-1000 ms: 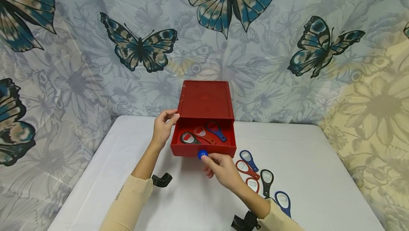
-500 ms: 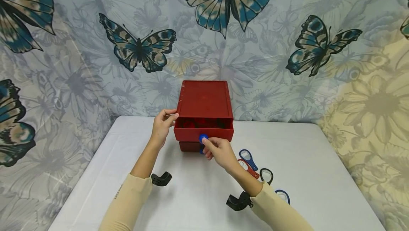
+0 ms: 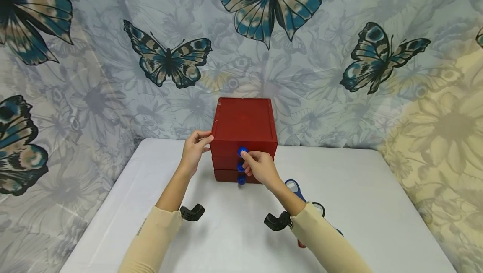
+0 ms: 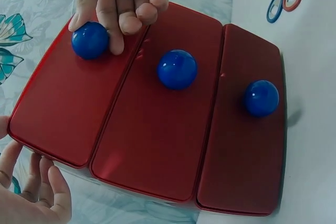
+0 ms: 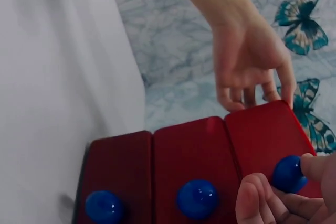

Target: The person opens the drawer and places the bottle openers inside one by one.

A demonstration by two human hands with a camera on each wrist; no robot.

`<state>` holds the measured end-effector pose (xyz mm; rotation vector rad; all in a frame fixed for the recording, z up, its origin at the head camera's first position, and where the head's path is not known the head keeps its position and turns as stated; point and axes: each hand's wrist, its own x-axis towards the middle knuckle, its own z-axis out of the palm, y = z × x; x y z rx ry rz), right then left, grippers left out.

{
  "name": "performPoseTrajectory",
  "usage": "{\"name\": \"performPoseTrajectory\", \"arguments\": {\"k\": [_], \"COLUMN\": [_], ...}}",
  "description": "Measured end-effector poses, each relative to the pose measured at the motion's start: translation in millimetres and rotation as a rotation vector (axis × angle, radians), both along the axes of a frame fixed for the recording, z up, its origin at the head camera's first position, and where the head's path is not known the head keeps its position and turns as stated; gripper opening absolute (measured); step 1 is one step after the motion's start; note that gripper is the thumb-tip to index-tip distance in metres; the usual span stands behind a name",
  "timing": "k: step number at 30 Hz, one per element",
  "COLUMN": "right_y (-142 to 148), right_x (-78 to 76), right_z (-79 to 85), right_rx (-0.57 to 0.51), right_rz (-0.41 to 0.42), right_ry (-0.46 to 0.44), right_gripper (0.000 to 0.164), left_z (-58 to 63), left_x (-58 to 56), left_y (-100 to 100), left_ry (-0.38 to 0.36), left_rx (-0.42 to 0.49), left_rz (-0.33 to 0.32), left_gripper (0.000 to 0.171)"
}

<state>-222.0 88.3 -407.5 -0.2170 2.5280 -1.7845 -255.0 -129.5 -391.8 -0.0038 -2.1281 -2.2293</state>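
Observation:
A red three-drawer box (image 3: pixel 245 118) stands at the back of the table, all its drawer fronts flush. The thumb and index finger of my right hand (image 3: pixel 262 167) pinch the top drawer's blue knob (image 4: pixel 90 40). Its other fingers are bent, near the middle knob (image 4: pixel 177 70) in the head view. My left hand (image 3: pixel 194 150) rests against the box's left side near the upper front corner, thumb at the edge and fingers along the side. The bottom drawer has a matching knob (image 4: pixel 261 98). What lies inside the drawers is hidden.
Bottle openers lie on the white table (image 3: pixel 226 239) to the right, partly covered by my right arm: a blue one (image 3: pixel 298 192), a black one (image 3: pixel 319 208) and a red one (image 3: pixel 301 243). A butterfly-print cloth (image 3: pixel 309 109) hangs behind the table.
The top drawer, pulled out earlier with several bottle openers visible inside, has slid fully into the box. My right hand moved forward with its knob. My left hand stayed at the box's side.

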Motion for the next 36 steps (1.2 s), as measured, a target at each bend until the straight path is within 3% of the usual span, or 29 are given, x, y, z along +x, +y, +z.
{"name": "performPoseTrajectory", "arguments": {"k": [5,13,19,26,36], "right_y": [1,6,4,0,1], "right_x": [4.2,10.8,8.2,4.0,-0.1], "right_z": [-6.8,-33.9,-50.1,-53.3,-54.3], "right_rx": [0.0,0.08,0.123,0.11,0.158], "right_rz": [-0.018,-0.028,0.009,-0.005,0.027], "right_ry": [-0.022,-0.043,-0.082,-0.08,0.014], "right_gripper": [0.035,0.028,0.035,0.038,0.037], "left_z": [-5.5,-12.1,-14.4,-16.4,-14.3], "left_x": [0.0,2.7,3.3,2.7,0.4], "left_y": [0,-1,2,5,3], "left_ry": [0.036,0.08,0.104,0.124,0.145], "left_rx": [-0.013,-0.049,-0.041,-0.032,-0.051], "left_rz": [0.001,-0.001,0.018,0.021,0.023], "left_gripper": [0.026,0.029,0.029,0.028,0.028]}}
